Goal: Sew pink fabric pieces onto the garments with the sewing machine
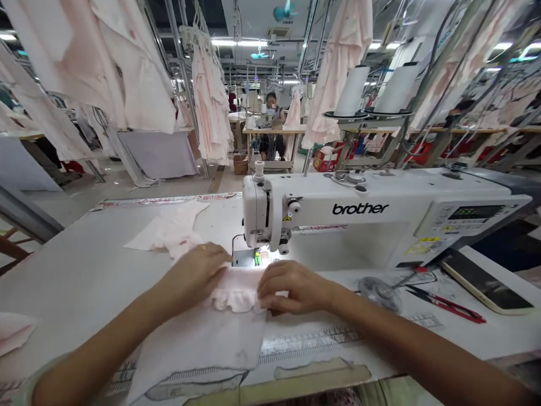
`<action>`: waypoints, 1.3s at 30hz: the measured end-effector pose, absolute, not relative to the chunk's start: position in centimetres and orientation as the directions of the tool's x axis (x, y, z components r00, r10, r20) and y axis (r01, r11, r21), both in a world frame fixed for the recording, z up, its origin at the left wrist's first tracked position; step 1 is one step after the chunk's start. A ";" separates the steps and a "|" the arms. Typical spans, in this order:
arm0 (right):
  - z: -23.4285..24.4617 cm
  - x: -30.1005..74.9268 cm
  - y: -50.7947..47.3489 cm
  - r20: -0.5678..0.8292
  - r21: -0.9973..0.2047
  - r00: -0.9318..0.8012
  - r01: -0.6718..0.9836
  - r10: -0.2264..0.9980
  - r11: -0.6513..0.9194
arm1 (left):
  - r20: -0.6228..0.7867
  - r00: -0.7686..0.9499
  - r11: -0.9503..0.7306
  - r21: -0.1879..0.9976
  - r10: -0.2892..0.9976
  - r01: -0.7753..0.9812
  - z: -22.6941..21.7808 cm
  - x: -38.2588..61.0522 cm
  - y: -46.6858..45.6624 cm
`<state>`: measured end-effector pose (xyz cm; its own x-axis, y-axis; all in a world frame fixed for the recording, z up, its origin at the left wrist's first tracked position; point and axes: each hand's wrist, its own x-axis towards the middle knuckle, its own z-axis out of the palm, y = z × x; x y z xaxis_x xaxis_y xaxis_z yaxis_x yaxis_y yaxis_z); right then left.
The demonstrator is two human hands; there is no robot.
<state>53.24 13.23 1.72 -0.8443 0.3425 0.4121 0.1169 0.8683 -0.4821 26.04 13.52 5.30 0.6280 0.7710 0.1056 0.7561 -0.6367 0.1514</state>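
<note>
A pale pink fabric piece with a ruffled band (234, 301) lies in front of the sewing machine's needle area, its upper edge close to the green-marked presser foot (257, 258). On its left end is my left hand (206, 270), fingers bent over the cloth; the thumb is hidden. My right hand (291, 286) pinches the right end of the same piece, fingers curled. The white Brother sewing machine (321, 208) stands just beyond both hands, its lamp lit. Behind my left hand another pink fabric piece (169, 228) rests crumpled on the table.
Right of my right hand lie a round metal object (380, 294), red-handled thread snips (448, 304) and a phone (486, 282). Printed rulers run along the table's front. Thread cones (353, 90) and hanging pink garments (209, 101) stand beyond. A co-worker (273, 118) sits farther back.
</note>
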 end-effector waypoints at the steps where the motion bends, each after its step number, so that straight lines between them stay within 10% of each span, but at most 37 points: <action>1: 1.3 53.6 13.7 0.450 -0.465 -0.811 0.144 0.374 0.873 | 0.157 0.719 -0.736 0.178 0.677 0.653 5.0 27.3 13.2; 5: 0.1 54.8 14.2 0.493 -0.387 -0.751 0.264 0.440 0.883 | 0.288 0.869 -0.914 0.194 0.401 0.357 2.2 30.5 12.3; 26: 0.4 54.9 13.2 0.428 -0.198 -0.782 0.408 0.453 0.891 | 0.106 0.791 -0.786 0.249 0.602 0.565 2.2 28.9 10.9; 39: 0.9 54.7 13.8 0.308 -0.141 -0.783 0.525 0.541 0.839 | 0.244 0.768 -0.804 0.124 0.592 0.581 -1.0 29.8 12.9</action>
<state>54.66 13.78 0.86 -0.7827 0.5410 0.3076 0.5247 0.8395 -0.1414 29.82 12.85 -0.96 0.7678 0.5925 0.2437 0.5812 -0.8043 0.1241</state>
